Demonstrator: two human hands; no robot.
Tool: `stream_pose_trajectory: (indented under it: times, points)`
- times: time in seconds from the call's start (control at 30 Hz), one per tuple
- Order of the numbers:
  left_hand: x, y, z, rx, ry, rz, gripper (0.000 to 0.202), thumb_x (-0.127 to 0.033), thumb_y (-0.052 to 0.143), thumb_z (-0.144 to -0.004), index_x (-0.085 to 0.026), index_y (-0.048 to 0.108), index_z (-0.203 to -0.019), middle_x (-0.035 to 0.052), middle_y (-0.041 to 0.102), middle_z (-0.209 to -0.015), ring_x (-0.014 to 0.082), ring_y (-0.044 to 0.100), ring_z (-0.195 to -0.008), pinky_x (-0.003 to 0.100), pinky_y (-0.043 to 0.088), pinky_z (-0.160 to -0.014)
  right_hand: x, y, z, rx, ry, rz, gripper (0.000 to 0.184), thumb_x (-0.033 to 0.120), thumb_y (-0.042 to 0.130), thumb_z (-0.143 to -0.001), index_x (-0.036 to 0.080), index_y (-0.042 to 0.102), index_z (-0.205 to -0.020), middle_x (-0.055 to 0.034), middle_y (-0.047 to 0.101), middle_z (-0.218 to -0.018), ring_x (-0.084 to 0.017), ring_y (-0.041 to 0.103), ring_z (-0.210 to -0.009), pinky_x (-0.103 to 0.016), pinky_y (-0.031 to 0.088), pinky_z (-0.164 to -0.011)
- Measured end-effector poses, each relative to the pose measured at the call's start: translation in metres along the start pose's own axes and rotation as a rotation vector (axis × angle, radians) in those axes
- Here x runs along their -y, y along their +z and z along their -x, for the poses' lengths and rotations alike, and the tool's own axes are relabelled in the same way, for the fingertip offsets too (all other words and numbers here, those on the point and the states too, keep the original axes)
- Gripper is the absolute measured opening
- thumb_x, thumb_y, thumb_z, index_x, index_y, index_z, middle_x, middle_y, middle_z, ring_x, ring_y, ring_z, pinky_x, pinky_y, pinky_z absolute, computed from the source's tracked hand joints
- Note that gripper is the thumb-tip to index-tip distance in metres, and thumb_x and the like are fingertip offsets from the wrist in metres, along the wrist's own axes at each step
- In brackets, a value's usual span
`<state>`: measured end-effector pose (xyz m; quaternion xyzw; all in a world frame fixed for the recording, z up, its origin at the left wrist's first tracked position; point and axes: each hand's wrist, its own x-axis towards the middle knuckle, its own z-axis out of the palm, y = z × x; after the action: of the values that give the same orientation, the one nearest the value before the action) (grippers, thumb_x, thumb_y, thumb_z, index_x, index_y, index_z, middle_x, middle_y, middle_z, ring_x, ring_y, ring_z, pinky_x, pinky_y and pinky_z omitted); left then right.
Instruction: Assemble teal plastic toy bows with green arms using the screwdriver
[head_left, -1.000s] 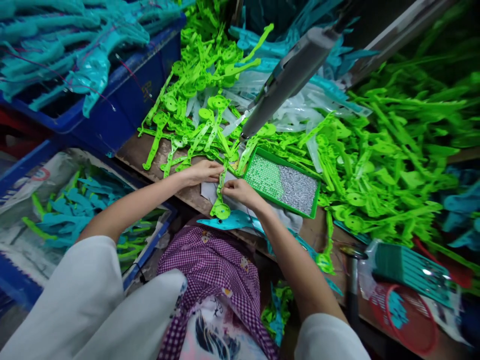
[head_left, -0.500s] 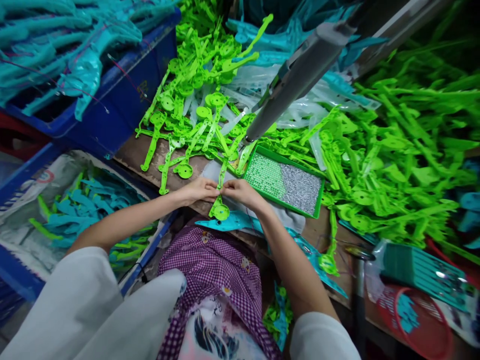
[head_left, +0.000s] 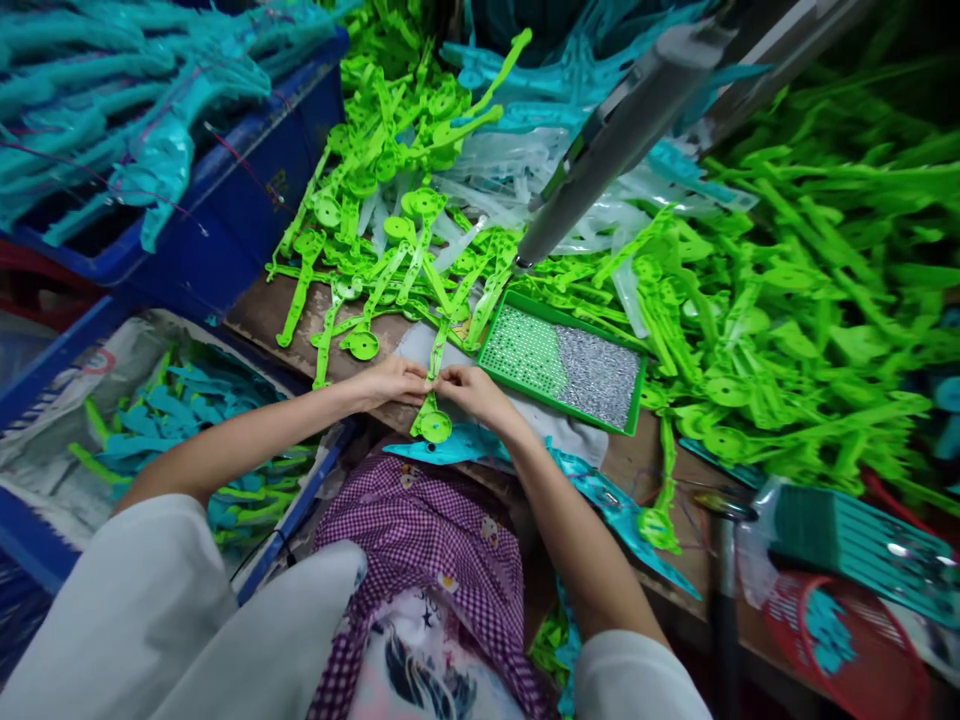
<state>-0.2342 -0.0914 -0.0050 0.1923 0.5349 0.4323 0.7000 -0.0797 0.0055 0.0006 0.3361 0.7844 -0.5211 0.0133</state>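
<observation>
My left hand [head_left: 390,381] and my right hand [head_left: 466,389] meet fingertip to fingertip at the near edge of a wooden bench [head_left: 262,305]. Both pinch the stem of one bright green plastic part [head_left: 433,420], a narrow strip ending in a round disc that hangs towards my lap. The part lies over a grey cloth [head_left: 564,428]. Just right of my right hand sits a shallow green tray [head_left: 564,362] filled with tiny silvery pieces. A teal plastic part [head_left: 450,448] lies just below the hands.
Heaps of green plastic parts [head_left: 780,300] cover the bench behind and to the right. A grey metal tube [head_left: 615,140] slants down above the tray. Blue crates [head_left: 247,200] with teal parts stand on the left, a lower bin [head_left: 187,420] beside my knee, a red basket [head_left: 840,620] far right.
The view has shifted slightly, so the hands sit a little lower and to the left. Both hands keep their pinch on the green part with only small finger movement.
</observation>
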Motion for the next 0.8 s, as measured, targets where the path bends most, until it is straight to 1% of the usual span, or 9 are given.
stream_pose_trajectory:
  times: [0.13,0.27,0.33,0.4,0.5,0.57,0.7,0.77,0.8]
  points:
    - [-0.009,-0.005,-0.005,0.004,-0.002,-0.146,0.020,-0.023,0.078,-0.074,-0.011,0.066,-0.082,0.0008,0.067,-0.072,0.0080,0.064,-0.066,0.022,0.055,-0.070,0.000,0.003,0.002,-0.039,-0.014,-0.021,0.021,0.036,0.050,-0.071,0.017,0.058,-0.068,0.0036,0.048,-0.059,-0.010,0.041,-0.059,-0.025,0.030,-0.058]
    - [-0.017,-0.004,-0.017,-0.086,0.021,-0.280,0.026,-0.035,0.069,-0.084,-0.011,0.061,-0.077,0.0009,0.065,-0.061,0.0094,0.063,-0.055,0.021,0.053,-0.059,0.000,0.002,0.000,-0.026,-0.016,-0.095,0.019,0.034,0.052,-0.070,0.017,0.059,-0.067,0.0043,0.047,-0.057,-0.009,0.037,-0.057,-0.024,0.028,-0.057]
    - [-0.021,-0.003,-0.023,-0.119,0.059,-0.265,0.024,-0.032,0.068,-0.086,-0.011,0.060,-0.075,0.0004,0.064,-0.059,0.0090,0.063,-0.052,0.020,0.053,-0.057,0.000,0.001,0.001,-0.018,-0.015,-0.114,0.018,0.034,0.052,-0.070,0.017,0.059,-0.068,0.0045,0.046,-0.057,-0.009,0.036,-0.057,-0.025,0.027,-0.056]
    - [-0.025,-0.002,-0.026,-0.128,0.073,-0.182,0.019,-0.024,0.069,-0.085,-0.011,0.061,-0.074,-0.0002,0.064,-0.059,0.0080,0.063,-0.053,0.018,0.053,-0.057,0.001,0.001,0.002,-0.017,-0.020,-0.115,0.018,0.033,0.053,-0.070,0.017,0.059,-0.068,0.0046,0.046,-0.057,-0.009,0.036,-0.057,-0.025,0.027,-0.056]
    - [-0.033,-0.001,-0.027,-0.152,0.031,-0.064,0.009,-0.011,0.070,-0.082,-0.009,0.063,-0.077,0.0007,0.065,-0.062,0.0077,0.064,-0.056,0.018,0.055,-0.060,0.001,0.002,0.002,-0.009,-0.032,-0.120,0.016,0.031,0.053,-0.071,0.017,0.058,-0.066,0.0046,0.046,-0.056,-0.009,0.036,-0.057,-0.025,0.027,-0.057]
    - [-0.036,0.000,-0.028,-0.169,0.011,-0.035,0.009,-0.007,0.072,-0.079,-0.009,0.063,-0.081,0.0023,0.067,-0.067,0.0091,0.065,-0.058,0.020,0.056,-0.062,0.000,0.002,0.000,0.000,-0.039,-0.126,0.014,0.029,0.054,-0.071,0.017,0.056,-0.065,0.0049,0.045,-0.056,-0.009,0.035,-0.057,-0.025,0.027,-0.057]
    - [-0.038,0.002,-0.031,-0.211,-0.002,-0.024,0.013,-0.004,0.074,-0.075,-0.009,0.063,-0.079,0.0020,0.065,-0.063,0.0100,0.064,-0.056,0.022,0.056,-0.060,0.001,0.001,-0.002,0.010,-0.027,-0.102,0.013,0.026,0.054,-0.072,0.017,0.057,-0.065,0.0047,0.047,-0.057,-0.009,0.038,-0.056,-0.025,0.029,-0.057]
    - [-0.036,0.004,-0.032,-0.241,0.014,-0.021,0.013,-0.005,0.074,-0.075,-0.009,0.062,-0.076,-0.0003,0.062,-0.058,0.0083,0.061,-0.052,0.022,0.055,-0.059,0.004,-0.001,0.004,-0.011,-0.006,-0.024,0.013,0.027,0.056,-0.075,0.016,0.060,-0.070,0.0032,0.054,-0.061,-0.010,0.043,-0.058,-0.025,0.031,-0.059]
    - [-0.035,0.005,-0.032,-0.254,0.024,-0.019,0.012,-0.005,0.073,-0.076,-0.009,0.062,-0.075,-0.0009,0.061,-0.057,0.0075,0.059,-0.051,0.021,0.054,-0.059,0.006,-0.002,0.010,-0.056,0.008,0.051,0.014,0.030,0.057,-0.078,0.017,0.063,-0.076,0.0019,0.058,-0.066,-0.011,0.047,-0.061,-0.025,0.032,-0.060]
